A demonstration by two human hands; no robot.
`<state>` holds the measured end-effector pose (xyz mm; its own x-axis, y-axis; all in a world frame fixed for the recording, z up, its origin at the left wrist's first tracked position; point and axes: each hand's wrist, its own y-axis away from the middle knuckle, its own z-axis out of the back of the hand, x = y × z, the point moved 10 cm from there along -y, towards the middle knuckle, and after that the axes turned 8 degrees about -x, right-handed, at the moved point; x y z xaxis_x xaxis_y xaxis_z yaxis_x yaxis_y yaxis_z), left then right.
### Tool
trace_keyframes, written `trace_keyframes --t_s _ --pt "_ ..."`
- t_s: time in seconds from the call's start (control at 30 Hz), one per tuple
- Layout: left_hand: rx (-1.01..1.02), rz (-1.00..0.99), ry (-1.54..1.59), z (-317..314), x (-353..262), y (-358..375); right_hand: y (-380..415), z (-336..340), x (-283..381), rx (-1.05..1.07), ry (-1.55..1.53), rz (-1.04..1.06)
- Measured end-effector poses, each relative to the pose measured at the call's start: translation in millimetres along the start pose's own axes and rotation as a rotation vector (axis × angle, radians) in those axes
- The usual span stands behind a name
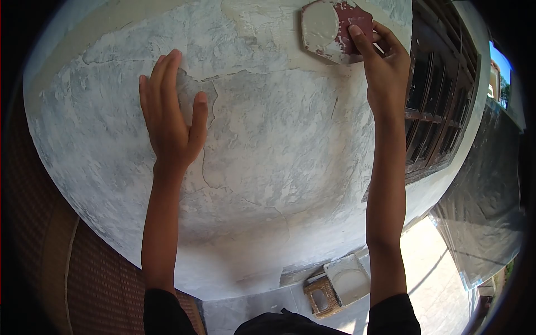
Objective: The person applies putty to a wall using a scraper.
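Note:
My right hand (pixel 385 61) grips a dark red flat board with cut corners (pixel 356 28), thumb on its near face. Wet grey-beige plaster (pixel 321 28) coats the board's left part, and smears spot the rest. The board is up at the top right of the wall (pixel 279 139), close to the window. To the left, my left hand (pixel 170 111) is raised before the wall with fingers stretched and thumb apart, holding nothing. Near it, thin cracks (pixel 215 103) run through the patchy grey and white wall surface.
A dark wooden window (pixel 432 95) with panes borders the wall on the right. On the floor below stand a pale square tub (pixel 362 268) with whitish residue and a brown woven-looking container (pixel 309 290). Dark sheeting (pixel 486 190) hangs at far right; brown woven panels (pixel 106 279) stand at left.

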<state>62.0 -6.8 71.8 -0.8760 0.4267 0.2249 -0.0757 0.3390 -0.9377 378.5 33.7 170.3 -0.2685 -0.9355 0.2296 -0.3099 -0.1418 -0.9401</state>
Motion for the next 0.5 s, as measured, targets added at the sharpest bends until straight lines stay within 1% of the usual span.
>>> trace_keyframes --t_s 0.1,0.2,0.27,0.33,0.4,0.5 --pt "-0.008 -0.011 -0.011 0 0 -2 6 -20 0 0.026 0.067 -0.026" --pt "-0.007 0.0 -0.009 2 1 -2 -3 -4 -13 -0.027 0.11 -0.043" --pt "-0.003 0.0 -0.019 2 2 -1 -4 -3 -6 -0.005 0.069 -0.034" --pt "0.008 0.001 -0.02 0 1 0 -1 -6 0 -0.025 -0.037 -0.015" --pt "0.0 -0.006 -0.014 0 0 -1 4 -18 1 -0.018 0.075 -0.027" --pt "-0.007 0.007 0.005 2 1 -1 2 -9 -5 -0.028 0.107 -0.037"
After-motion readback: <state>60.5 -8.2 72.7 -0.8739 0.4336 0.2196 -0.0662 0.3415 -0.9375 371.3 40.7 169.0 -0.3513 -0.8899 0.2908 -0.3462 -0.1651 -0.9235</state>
